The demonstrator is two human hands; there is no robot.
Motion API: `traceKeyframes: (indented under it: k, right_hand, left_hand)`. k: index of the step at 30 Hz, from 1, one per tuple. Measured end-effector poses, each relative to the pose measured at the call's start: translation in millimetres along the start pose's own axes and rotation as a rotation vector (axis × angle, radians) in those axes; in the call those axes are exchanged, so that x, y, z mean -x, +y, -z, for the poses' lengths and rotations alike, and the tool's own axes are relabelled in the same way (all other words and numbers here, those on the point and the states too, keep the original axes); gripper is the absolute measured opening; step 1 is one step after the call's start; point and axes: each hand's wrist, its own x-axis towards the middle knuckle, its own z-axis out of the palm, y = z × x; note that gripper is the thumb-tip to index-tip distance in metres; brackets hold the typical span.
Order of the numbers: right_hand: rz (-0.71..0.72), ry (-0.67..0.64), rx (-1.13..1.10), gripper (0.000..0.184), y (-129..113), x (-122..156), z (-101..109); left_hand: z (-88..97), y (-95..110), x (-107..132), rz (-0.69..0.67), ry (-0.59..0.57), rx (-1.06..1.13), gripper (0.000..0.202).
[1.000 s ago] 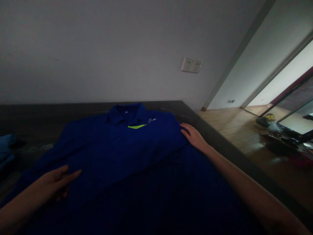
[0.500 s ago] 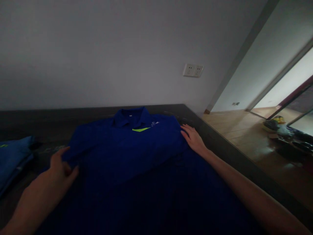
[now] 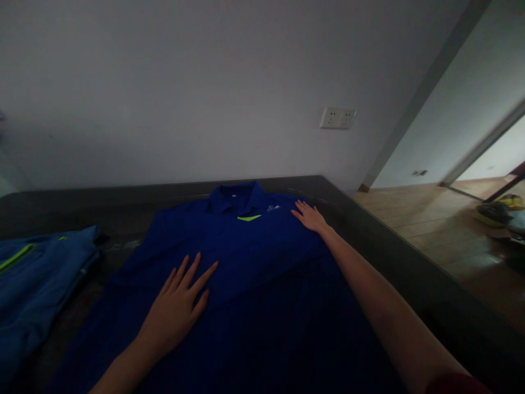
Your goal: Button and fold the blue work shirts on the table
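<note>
A dark blue collared shirt (image 3: 246,262) lies spread on a dark table (image 3: 123,200), its collar toward the wall. It carries a yellow-green chest mark and small white print. My left hand (image 3: 176,303) rests flat on the shirt's front with fingers spread, holding nothing. At the shirt's shoulder on the right, my right hand (image 3: 310,217) lies flat, fingers stretched out over the cloth. The shirt's lower part fades into deep shadow.
Left of the shirt lies a lighter blue garment (image 3: 45,279) with yellow-green trim. Behind the table rises a pale wall with a double socket (image 3: 338,117). On the tiled floor (image 3: 414,210) at the far right are several bagged items (image 3: 498,210).
My left hand has moved from the shirt's left edge, where its fingers were curled, inward onto the front and flattened. My right hand has shifted slightly onto the shoulder. The view has turned left.
</note>
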Motion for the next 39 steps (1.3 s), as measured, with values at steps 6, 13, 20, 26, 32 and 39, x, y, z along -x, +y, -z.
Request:
traceKeyframes:
  k: [6,13,20,26,32,39]
  right_hand:
    - [-0.03,0.232,0.036,0.061,-6,8,9]
    - [0.049,0.375,0.027,0.051,-34,42,28]
    - [0.202,0.053,0.008,0.055,-33,91,13]
    - [0.154,0.035,-0.022,0.053,-21,94,13]
    - [0.137,0.174,0.041,0.046,-52,127,31]
    - [0.478,0.176,-0.032,0.057,-123,235,80]
  left_hand:
    - [2.8,5,-1,0.04,-0.025,-0.004,0.053]
    - [12.2,9,-1,0.052,-0.049,0.021,0.051]
    - [20.2,13,-1,0.073,-0.116,0.058,0.059]
    - [28.4,17,-1,0.082,-0.157,0.092,0.064]
    - [33.6,19,5,0.055,-0.017,0.146,0.057]
    - [57.3,41,20,-0.181,0.181,0.14,0.036]
